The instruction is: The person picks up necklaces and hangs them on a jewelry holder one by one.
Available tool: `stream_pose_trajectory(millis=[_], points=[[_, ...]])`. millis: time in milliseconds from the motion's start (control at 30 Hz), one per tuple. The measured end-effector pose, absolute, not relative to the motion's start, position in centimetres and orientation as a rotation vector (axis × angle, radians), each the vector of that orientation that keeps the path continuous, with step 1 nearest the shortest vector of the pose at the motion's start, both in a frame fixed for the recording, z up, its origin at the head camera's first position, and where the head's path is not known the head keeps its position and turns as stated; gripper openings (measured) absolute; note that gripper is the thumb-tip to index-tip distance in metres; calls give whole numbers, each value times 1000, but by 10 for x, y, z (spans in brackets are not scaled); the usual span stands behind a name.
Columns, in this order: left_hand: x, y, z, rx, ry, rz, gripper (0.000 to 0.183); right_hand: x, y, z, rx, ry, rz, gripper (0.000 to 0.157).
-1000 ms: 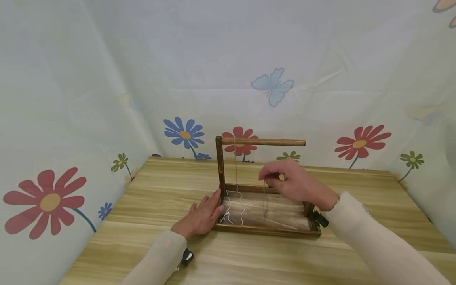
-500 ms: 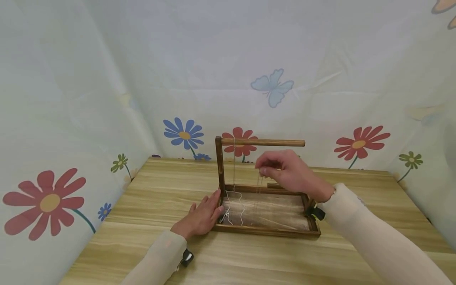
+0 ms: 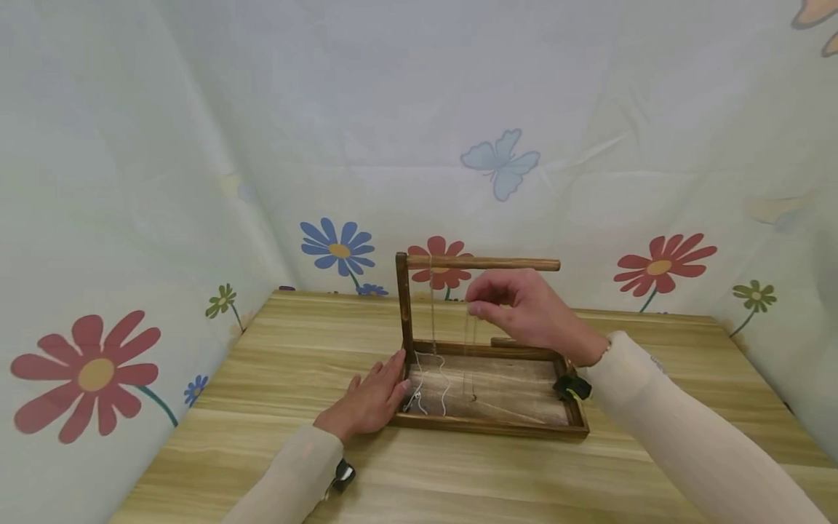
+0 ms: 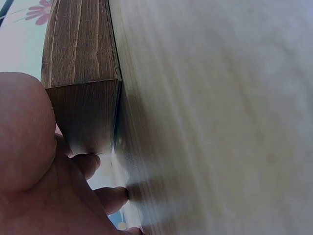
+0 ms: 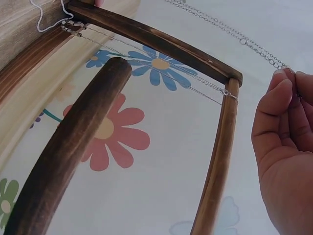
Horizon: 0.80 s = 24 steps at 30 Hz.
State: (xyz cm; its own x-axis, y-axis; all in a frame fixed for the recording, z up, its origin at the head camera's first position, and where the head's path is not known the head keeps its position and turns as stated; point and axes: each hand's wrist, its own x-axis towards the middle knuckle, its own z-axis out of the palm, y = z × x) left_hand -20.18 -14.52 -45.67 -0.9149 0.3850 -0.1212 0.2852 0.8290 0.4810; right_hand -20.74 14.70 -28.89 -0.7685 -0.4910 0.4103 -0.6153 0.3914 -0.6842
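Note:
A dark wooden jewellery stand has a shallow tray (image 3: 517, 386), a left post (image 3: 404, 306) and a top bar (image 3: 484, 263). One chain necklace (image 5: 226, 92) hangs looped over that bar. My right hand (image 3: 524, 309) pinches a second fine chain necklace (image 5: 243, 41) between thumb and fingertips. It dangles above the tray, below and in front of the top bar. With fingers extended, my left hand (image 3: 369, 397) rests on the table against the tray's left end; the left wrist view shows its fingers (image 4: 111, 198) by the wooden corner (image 4: 85, 112).
White cord-like strands (image 3: 447, 382) lie in the tray's left part. A shorter, lower wooden bar (image 5: 73, 142) juts out on the right side, partly behind my right hand. The wood-grain table (image 3: 294, 342) meets a flower-printed backdrop (image 3: 366, 145).
My right hand has risen and moved left with the chain necklace, which now hangs longer and more in sight. The left hand and stand have stayed in place.

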Motion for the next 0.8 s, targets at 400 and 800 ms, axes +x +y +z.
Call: stream_pose_trajectory(millis=[400, 800], points=[[-202, -146, -458, 512, 2803, 679, 65, -212, 148, -285, 966, -2443, 1565, 4], [-201, -145, -458, 512, 2801, 682, 65, -215, 145, -284, 897, -2469, 1642, 5]])
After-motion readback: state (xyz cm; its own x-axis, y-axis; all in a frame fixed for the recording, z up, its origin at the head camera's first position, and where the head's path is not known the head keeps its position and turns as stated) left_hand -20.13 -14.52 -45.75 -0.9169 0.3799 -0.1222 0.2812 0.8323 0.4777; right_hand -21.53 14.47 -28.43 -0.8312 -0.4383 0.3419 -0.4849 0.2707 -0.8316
